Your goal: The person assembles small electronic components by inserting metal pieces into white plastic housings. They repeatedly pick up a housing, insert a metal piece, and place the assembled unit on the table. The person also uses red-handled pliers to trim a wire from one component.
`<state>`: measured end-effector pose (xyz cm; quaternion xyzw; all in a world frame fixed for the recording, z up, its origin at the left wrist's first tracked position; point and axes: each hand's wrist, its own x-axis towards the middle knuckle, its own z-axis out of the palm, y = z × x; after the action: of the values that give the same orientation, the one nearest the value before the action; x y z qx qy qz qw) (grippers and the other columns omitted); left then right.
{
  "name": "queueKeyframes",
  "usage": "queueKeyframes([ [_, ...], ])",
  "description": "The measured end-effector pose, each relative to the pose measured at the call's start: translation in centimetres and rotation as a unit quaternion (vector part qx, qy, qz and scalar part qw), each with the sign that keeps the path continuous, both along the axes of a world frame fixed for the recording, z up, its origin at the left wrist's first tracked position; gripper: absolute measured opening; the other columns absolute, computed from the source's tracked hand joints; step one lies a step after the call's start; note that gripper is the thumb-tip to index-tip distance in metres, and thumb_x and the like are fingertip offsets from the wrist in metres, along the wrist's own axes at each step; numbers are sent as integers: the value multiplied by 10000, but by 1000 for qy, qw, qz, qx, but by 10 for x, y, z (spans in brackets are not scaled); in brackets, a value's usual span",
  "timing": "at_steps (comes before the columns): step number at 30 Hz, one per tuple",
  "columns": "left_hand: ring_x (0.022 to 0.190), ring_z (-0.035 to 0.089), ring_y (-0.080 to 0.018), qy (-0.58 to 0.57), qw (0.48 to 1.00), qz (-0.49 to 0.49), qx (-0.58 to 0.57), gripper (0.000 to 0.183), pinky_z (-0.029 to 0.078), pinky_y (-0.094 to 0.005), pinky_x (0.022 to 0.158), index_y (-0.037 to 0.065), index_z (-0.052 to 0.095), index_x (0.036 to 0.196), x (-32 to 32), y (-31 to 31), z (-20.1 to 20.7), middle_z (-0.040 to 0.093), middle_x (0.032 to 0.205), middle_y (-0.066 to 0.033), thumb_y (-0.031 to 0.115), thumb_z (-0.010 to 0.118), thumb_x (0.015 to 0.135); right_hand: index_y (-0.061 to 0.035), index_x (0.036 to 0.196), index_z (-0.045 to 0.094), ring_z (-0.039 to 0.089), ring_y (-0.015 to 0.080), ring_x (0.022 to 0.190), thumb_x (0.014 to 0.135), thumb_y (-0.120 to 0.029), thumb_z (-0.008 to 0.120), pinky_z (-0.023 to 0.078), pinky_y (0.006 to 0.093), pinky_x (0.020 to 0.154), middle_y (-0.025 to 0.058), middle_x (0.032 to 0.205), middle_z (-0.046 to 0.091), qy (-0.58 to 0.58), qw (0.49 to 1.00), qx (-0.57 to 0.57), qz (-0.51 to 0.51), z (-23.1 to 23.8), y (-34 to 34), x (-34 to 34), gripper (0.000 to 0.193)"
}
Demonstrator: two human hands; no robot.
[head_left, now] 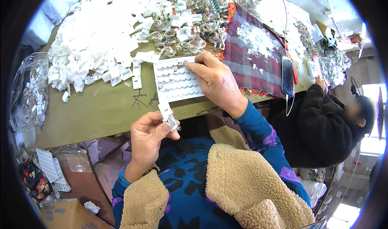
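Observation:
My left hand (151, 136) is closed, pinching a small white plastic casing (165, 110) in front of the table edge. A clear, shiny bit shows at the casing's lower end, between thumb and fingers. My right hand (220, 83) reaches over a white sheet (163, 93) with rows of small round white pads. Its thumb and index finger come together at the sheet's upper right part. Whatever lies between those fingertips is too small to make out. The hand covers the sheet's right side.
A big heap of white plastic parts (93, 39) fills the table's left side. Bundles of coiled cables (194, 43) lie behind the sheet. To the right are a plaid cloth (252, 63) with white bits on it and a phone (287, 75) on a cord. A person in black (323, 128) sits further right.

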<state>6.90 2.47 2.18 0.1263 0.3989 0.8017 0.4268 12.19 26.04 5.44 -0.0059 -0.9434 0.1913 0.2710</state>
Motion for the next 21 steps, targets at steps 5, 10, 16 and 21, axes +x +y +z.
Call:
queueKeyframes([
  [5, 728, 665, -185, -5, 1000, 9, 0, 275, 594, -306, 656, -67, 596, 1178, 2, 1, 3, 680, 961, -191, 84, 622, 949, -22, 926, 612, 618, 343, 814, 767, 2, 565, 517, 410, 697, 134, 865, 555, -23, 999, 32, 9, 7, 3, 7, 167],
  [10, 789, 691, -174, -106, 992, -15, 59, 275, 615, -320, 722, -50, 592, 1211, 4, -1, 4, 684, 1014, -166, 93, 588, 977, 14, 924, 627, 605, 222, 709, 827, 52, 655, 481, 315, 641, 110, 839, 593, 1, 987, -161, 8, 23, -25, 26, 108],
  [16, 797, 688, -162, -113, 990, 0, 88, 268, 623, -328, 740, -36, 602, 1215, 20, 1, 2, 692, 989, -113, 99, 578, 985, 4, 920, 630, 630, 310, 775, 787, 58, 664, 527, 355, 673, 144, 933, 592, 31, 970, -223, 91, 22, -80, 51, 147],
  [21, 782, 679, -152, -78, 995, 14, 64, 245, 624, -344, 734, -27, 621, 1181, 28, -2, 1, 695, 969, -104, 104, 597, 975, 22, 983, 656, 643, 283, 756, 738, 94, 633, 539, 339, 640, 149, 964, 576, 37, 980, -159, 112, 16, -91, 58, 256],
])
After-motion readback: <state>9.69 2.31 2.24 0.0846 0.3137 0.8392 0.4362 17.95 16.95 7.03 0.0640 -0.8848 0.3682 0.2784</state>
